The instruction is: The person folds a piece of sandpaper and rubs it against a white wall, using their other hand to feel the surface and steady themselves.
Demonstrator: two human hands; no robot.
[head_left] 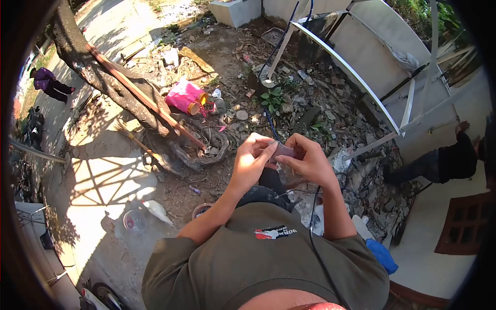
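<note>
In front of my chest, both hands meet over a small, flat, grey-brown piece (287, 150); its exact kind is hard to make out. My left hand (251, 161) pinches its left end between thumb and forefinger. From the other side, my right hand (311, 161) grips it, thumb near the front edge and fingers curled behind. A dark cable (314, 217) hangs down past my right forearm and across my shirt.
Rubble and roots cover the ground ahead, with a pink bag (185, 97) by a leaning tree trunk (95, 70). A white metal frame (356, 72) stands at right, near a person in dark clothes (454, 160). A white bird (156, 211) and clear bowl (135, 220) are lower left.
</note>
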